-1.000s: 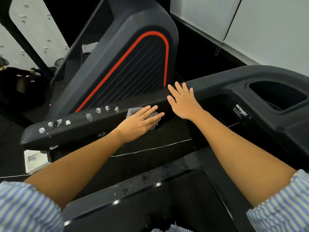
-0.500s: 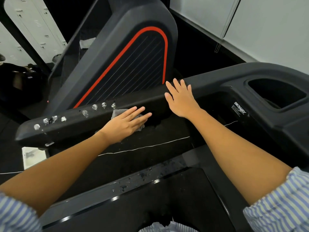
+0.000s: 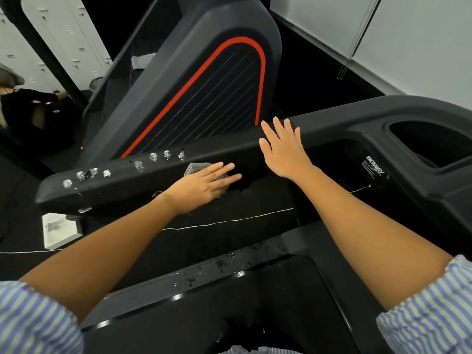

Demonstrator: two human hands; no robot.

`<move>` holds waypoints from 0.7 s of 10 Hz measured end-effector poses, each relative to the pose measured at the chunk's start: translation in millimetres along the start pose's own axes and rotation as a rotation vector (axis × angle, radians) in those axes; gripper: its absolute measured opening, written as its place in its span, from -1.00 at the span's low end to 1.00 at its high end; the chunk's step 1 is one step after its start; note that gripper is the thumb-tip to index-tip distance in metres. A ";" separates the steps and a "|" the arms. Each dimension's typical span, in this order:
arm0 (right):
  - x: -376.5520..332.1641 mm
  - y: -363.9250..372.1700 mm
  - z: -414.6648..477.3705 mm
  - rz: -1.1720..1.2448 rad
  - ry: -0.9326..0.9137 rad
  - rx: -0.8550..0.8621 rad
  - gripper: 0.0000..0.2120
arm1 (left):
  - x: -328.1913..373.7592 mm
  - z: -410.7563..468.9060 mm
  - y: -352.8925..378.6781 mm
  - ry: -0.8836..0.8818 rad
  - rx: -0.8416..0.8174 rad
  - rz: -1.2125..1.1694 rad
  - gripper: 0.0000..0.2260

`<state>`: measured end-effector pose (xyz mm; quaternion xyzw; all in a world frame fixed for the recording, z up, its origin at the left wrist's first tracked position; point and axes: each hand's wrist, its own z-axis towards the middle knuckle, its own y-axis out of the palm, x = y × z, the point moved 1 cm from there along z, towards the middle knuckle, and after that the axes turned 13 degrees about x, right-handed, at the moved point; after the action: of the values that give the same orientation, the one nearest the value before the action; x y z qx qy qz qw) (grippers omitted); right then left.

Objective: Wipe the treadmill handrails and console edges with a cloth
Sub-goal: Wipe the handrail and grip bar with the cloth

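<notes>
Evidently the flat left hand (image 3: 204,183) is pressing the cloth (image 3: 195,167) onto the handrail (image 3: 122,180) for friction. The open right hand (image 3: 283,152) is likely bracing.

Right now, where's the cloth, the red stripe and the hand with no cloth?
cloth (image 3: 195,167), head view, on the grey corner that peeks out.
red stripe (image 3: 240,40), head view, on the top of its curve.
right hand (image 3: 283,154), head view, on the middle of its back.

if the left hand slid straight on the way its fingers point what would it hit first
Probably the right hand, which lies flat on the handrail. The left hand, pressing the cloth on that rail, points along it toward that hand, with only bare rail between them.
</notes>
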<state>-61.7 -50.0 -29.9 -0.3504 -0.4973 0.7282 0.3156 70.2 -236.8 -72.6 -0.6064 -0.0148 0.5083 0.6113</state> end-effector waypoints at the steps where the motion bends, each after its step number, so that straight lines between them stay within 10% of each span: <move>1: 0.0 -0.9 -1.1 0.011 -0.002 -0.003 -0.51 | -2.8 -7.8 -0.9 0.054 -0.020 -0.034 -0.64; 5: -1.6 2.2 -1.3 0.021 0.012 -0.007 -0.51 | 2.2 30.5 -4.1 -0.151 0.089 -0.119 -0.43; 7: -12.7 -24.5 -9.2 0.530 0.208 -0.148 -0.55 | 14.6 62.2 -42.9 -1.113 0.445 -0.855 -0.57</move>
<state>-44.4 -48.1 -6.7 -0.5630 -0.4051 0.7071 0.1374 63.6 -171.5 -32.5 -0.0614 -0.4548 0.4491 0.7667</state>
